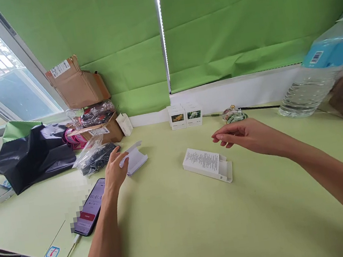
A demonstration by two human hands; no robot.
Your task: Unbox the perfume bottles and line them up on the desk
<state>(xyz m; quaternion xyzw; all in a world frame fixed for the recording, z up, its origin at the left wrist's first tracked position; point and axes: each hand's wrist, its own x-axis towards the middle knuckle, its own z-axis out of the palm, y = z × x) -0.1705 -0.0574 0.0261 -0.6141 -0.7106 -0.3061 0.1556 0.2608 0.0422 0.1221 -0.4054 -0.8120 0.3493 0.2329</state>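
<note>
Left hand (116,173), grip unclear, touches an open white carton (137,161) at centre left. Open right hand (243,133) hangs nearer a white box (206,164), lying on the bench (180,233), its long axis slanting toward lower right.

"What's on the bench (267,221) from where I'm sitting?"

"I see a phone (88,207) showing a timer, a black plastic bag (32,158), and a cardboard box (76,84) on top of another."

"Further right?"

"Small white boxes (185,116) with flower pictures, then a big water bottle (310,92), all below a green blind (239,21)."
</note>
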